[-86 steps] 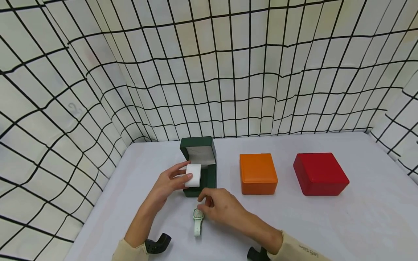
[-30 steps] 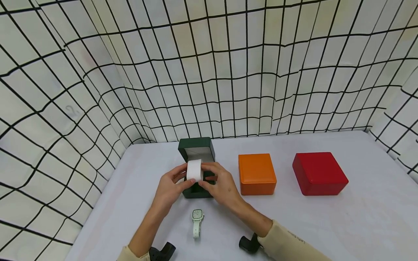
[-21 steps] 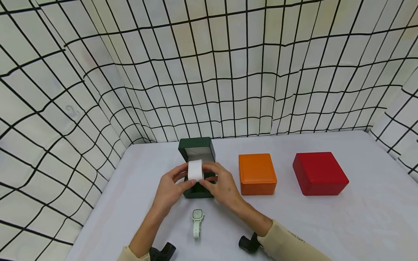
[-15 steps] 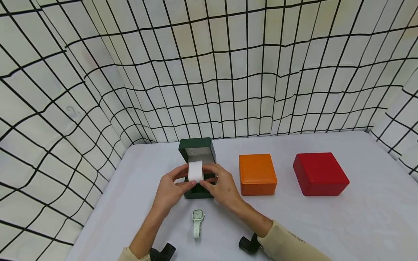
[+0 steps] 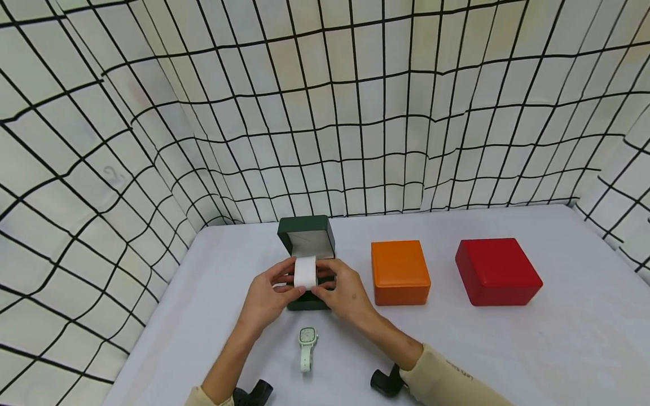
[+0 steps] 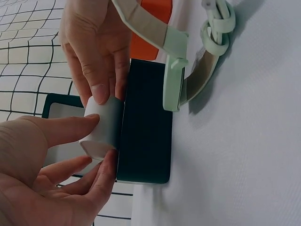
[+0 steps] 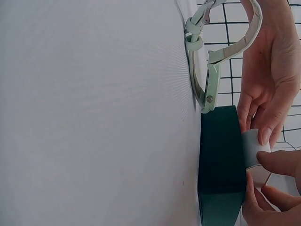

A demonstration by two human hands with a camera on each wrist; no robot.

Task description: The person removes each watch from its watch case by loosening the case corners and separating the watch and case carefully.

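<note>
A white watch cushion [image 5: 305,273] is held between both hands over the base of an open green watch box [image 5: 307,303]. My left hand [image 5: 265,297] pinches its left side with thumb and fingers. On the opposite side, my right hand [image 5: 348,291] grips it the same way. The left wrist view shows the cushion [image 6: 104,123] close behind the box's front wall [image 6: 146,127]; how deep it sits is hidden. A pale green wristwatch [image 5: 307,345] with its strap buckled lies on the table in front of the box, touched by neither hand.
To the right on the white-covered table [image 5: 482,349] stand a closed orange box [image 5: 400,270] and a closed red box [image 5: 499,270]. White sheeting behind black netting [image 5: 355,113] encloses the back and sides. A black wrist mount [image 5: 388,382] is on the right wrist.
My right hand has left the wristwatch and joined the left on the cushion. Both hands have moved it over the box, and just now it has sunk slightly lower.
</note>
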